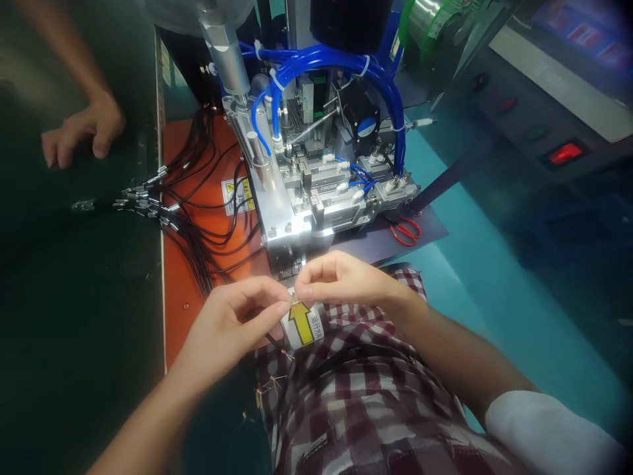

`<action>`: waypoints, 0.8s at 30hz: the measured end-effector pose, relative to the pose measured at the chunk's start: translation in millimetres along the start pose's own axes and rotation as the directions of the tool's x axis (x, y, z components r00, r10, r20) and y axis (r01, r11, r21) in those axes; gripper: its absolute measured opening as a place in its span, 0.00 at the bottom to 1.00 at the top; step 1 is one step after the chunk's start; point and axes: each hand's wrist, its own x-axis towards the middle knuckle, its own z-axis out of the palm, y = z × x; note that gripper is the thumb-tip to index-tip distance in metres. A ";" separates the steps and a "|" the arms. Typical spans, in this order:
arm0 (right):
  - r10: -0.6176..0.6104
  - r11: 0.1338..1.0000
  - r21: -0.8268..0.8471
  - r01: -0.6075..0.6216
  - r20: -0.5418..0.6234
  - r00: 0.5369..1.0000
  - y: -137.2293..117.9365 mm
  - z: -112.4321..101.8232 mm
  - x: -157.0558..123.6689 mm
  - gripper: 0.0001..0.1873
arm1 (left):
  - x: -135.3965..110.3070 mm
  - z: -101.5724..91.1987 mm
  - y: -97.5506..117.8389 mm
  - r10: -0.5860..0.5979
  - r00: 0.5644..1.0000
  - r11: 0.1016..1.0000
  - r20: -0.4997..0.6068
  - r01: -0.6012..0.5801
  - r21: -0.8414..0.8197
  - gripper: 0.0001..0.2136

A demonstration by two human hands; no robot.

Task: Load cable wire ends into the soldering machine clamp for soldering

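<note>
Where a thin wire end (295,302) shows by the tip of a yellow arrow label (302,328), the left hand (232,316) pinches it; the right hand (341,280) has its fingers together beside it, their hold unclear. Farther left, black cables (196,260) cross an orange tabletop (179,323).

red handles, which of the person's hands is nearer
Right. The right hand is below and left of the red handles in view; the left hand is farther left.
</note>
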 end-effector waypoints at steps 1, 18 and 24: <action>-0.002 1.000 0.003 0.002 0.018 1.000 0.0 -0.5 0.0 0.08 | 0.2 -2.0 -0.6 -0.010 1.000 1.000 0.022 0.010 0.005 0.14; 0.029 0.993 -0.120 -0.021 0.068 0.997 -7.2 -0.5 -4.5 0.10 | 8.0 -17.5 -14.2 0.046 0.991 0.999 0.123 -0.048 0.013 0.10; -0.205 0.951 -0.267 0.158 -0.159 0.966 7.8 21.0 -4.0 0.07 | 6.6 -9.2 -10.0 0.031 0.998 0.993 0.056 -0.025 -0.113 0.10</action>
